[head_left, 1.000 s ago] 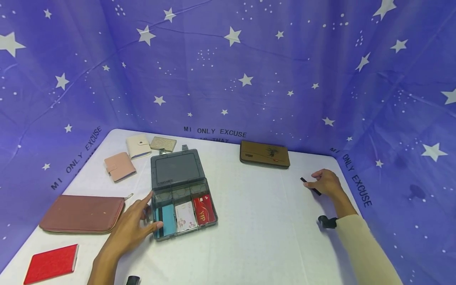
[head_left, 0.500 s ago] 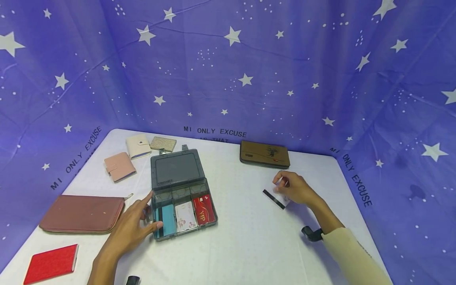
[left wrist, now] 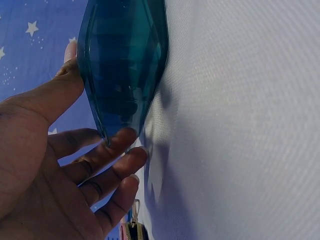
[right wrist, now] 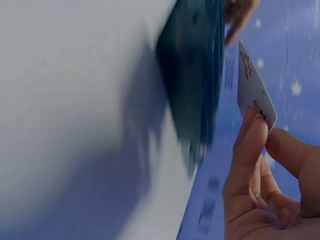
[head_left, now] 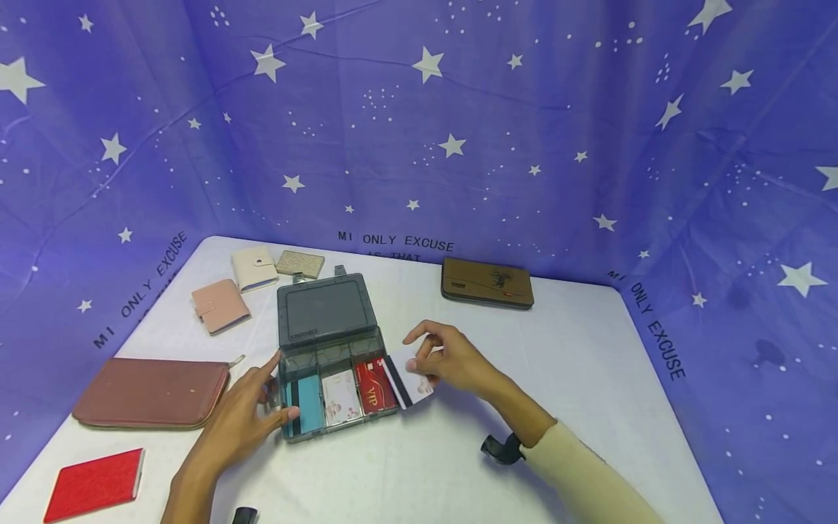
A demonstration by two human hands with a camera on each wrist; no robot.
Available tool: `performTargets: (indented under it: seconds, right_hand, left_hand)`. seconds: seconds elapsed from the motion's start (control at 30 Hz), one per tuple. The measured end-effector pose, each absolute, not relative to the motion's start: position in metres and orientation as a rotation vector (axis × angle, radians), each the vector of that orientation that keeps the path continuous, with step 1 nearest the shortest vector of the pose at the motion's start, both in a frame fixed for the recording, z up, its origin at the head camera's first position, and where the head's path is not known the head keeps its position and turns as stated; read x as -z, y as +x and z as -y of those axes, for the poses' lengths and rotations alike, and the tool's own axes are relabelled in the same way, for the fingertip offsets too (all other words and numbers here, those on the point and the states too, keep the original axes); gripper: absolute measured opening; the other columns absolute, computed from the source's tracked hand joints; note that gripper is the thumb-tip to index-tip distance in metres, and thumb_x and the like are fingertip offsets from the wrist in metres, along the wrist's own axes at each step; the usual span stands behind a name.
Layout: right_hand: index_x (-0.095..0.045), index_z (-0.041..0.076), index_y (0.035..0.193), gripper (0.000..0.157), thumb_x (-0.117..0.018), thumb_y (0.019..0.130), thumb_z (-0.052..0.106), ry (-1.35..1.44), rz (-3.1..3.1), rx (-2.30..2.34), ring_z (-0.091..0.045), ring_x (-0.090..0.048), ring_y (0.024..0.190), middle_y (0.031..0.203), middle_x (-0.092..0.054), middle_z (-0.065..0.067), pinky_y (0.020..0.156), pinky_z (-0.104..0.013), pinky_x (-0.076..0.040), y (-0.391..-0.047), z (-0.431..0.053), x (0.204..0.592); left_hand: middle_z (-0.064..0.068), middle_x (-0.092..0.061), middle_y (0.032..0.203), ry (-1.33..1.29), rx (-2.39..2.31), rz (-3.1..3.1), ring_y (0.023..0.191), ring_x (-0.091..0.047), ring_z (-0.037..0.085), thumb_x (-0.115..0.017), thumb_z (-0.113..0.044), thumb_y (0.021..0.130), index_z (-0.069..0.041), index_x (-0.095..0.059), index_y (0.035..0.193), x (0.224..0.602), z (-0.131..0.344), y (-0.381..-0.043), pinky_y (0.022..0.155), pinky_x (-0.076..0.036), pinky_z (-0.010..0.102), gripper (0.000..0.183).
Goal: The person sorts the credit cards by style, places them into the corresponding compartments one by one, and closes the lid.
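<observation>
A grey see-through plastic box [head_left: 339, 428] lies with its lid [head_left: 325, 309] folded back. Three of its compartments hold a blue card [head_left: 308, 402], a white floral card [head_left: 341, 397] and a red VIP card [head_left: 374, 387]. My left hand [head_left: 244, 415] grips the box's left side, thumb over the rim; in the left wrist view its fingertips [left wrist: 131, 134] sit at the box's corner. My right hand [head_left: 458, 364] pinches another white card [head_left: 411, 378] with a black stripe, its edge overlapping the box's right side in the head view. The right wrist view shows this card [right wrist: 255, 90] between thumb and fingers.
A brown wallet [head_left: 487, 284] stands at the back. To the left lie a long reddish-brown zip wallet [head_left: 150, 393], a red booklet [head_left: 94, 485], a pink card holder [head_left: 221, 306], a cream one [head_left: 254, 269] and a beige one [head_left: 300, 264]. A starry curtain surrounds the white table.
My right hand has carried the striped white card leftward from the table's right side to the box's right edge. My left hand and the box have stayed put.
</observation>
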State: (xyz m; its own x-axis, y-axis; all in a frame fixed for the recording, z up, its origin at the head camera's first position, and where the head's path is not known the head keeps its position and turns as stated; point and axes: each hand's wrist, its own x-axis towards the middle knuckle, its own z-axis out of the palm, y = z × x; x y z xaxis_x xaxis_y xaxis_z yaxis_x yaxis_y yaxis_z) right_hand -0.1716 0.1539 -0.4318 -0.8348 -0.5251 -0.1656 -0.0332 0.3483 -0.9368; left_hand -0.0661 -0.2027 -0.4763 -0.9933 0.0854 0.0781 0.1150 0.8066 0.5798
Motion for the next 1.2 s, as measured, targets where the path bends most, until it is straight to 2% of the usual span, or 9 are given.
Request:
performTargets:
  seconds: [0.1,0.27,0.37,0.47,0.57,0.73,0.83,1.0,1.2]
  right_hand:
    - [-0.059,0.005,0.120,0.038,-0.077,0.087,0.006,-0.503,-2.104,1.541,-0.021,-0.065,0.055,0.085,-0.065,-0.016,0.059,-0.049,-0.057,-0.166,-0.126,0.436]
    - [-0.058,0.006,0.125,0.040,-0.074,0.089,0.005,-0.543,-2.037,1.535,-0.031,-0.071,0.060,0.088,-0.071,-0.021,0.058,-0.050,-0.058,-0.161,-0.095,0.443]
    - [-0.059,0.007,0.126,0.038,-0.073,0.090,0.007,-0.555,-2.114,1.495,-0.032,-0.071,0.063,0.087,-0.072,-0.020,0.056,-0.046,-0.058,-0.164,-0.088,0.445]
    - [-0.062,0.009,0.124,0.036,-0.074,0.091,0.014,-0.562,-2.302,1.466,-0.028,-0.068,0.069,0.088,-0.073,-0.012,0.057,-0.036,-0.056,-0.174,-0.086,0.448]
    - [-0.061,0.013,0.128,0.041,-0.074,0.092,0.025,-0.513,-2.488,1.443,-0.025,-0.065,0.087,0.105,-0.071,-0.007,0.070,-0.033,-0.054,-0.189,-0.085,0.452]
    - [-0.043,0.020,0.148,0.062,-0.068,0.095,0.041,-0.363,-2.440,1.497,-0.030,-0.054,0.127,0.143,-0.053,-0.014,0.102,-0.047,-0.047,-0.212,-0.081,0.461]
    - [-0.034,0.023,0.154,0.072,-0.065,0.094,0.049,-0.293,-2.303,1.550,-0.031,-0.045,0.138,0.152,-0.044,-0.015,0.111,-0.050,-0.040,-0.219,-0.076,0.466]
    - [-0.034,0.023,0.153,0.076,-0.067,0.091,0.053,-0.196,-2.176,1.702,-0.029,-0.047,0.137,0.149,-0.047,-0.013,0.113,-0.051,-0.036,-0.224,-0.070,0.468]
    - [-0.039,0.021,0.149,0.062,-0.062,0.097,0.045,-0.188,-2.077,1.925,-0.028,-0.055,0.129,0.138,-0.059,-0.008,0.109,-0.049,-0.040,-0.226,-0.074,0.464]
  left_hand:
    - [0.004,-0.057,0.102,-0.163,0.946,2.937,0.086,-0.052,0.016,-0.077,-0.052,0.081,-0.018,-0.031,0.157,0.477,0.203,-0.066,0.076,-0.043,0.039,0.095]
    - [0.005,-0.057,0.102,-0.167,0.934,2.933,0.086,-0.052,0.015,-0.077,-0.052,0.081,-0.017,-0.032,0.157,0.478,0.202,-0.066,0.076,-0.044,0.039,0.095]
    - [0.004,-0.057,0.102,-0.172,0.932,2.928,0.086,-0.052,0.015,-0.077,-0.052,0.081,-0.017,-0.032,0.157,0.478,0.201,-0.067,0.076,-0.043,0.039,0.095]
    - [0.004,-0.057,0.100,-0.171,0.927,2.928,0.085,-0.051,0.015,-0.077,-0.052,0.081,-0.017,-0.032,0.157,0.478,0.201,-0.067,0.075,-0.043,0.038,0.095]
    - [0.003,-0.056,0.099,-0.162,0.926,2.937,0.084,-0.051,0.015,-0.077,-0.052,0.081,-0.017,-0.031,0.157,0.477,0.202,-0.067,0.075,-0.043,0.038,0.096]
    - [0.004,-0.057,0.101,-0.155,0.946,2.928,0.085,-0.052,0.015,-0.079,-0.050,0.080,-0.016,-0.033,0.157,0.477,0.201,-0.066,0.075,-0.043,0.037,0.095]
    - [0.005,-0.058,0.103,-0.158,0.965,2.912,0.086,-0.053,0.015,-0.080,-0.048,0.080,-0.016,-0.034,0.156,0.479,0.201,-0.066,0.076,-0.044,0.038,0.095]
    - [0.005,-0.059,0.107,-0.163,0.987,2.907,0.088,-0.054,0.015,-0.079,-0.048,0.080,-0.017,-0.033,0.157,0.482,0.200,-0.066,0.077,-0.044,0.038,0.095]
    - [0.005,-0.058,0.102,-0.149,0.990,2.916,0.085,-0.053,0.015,-0.079,-0.049,0.080,-0.020,-0.031,0.158,0.481,0.201,-0.067,0.074,-0.043,0.036,0.096]
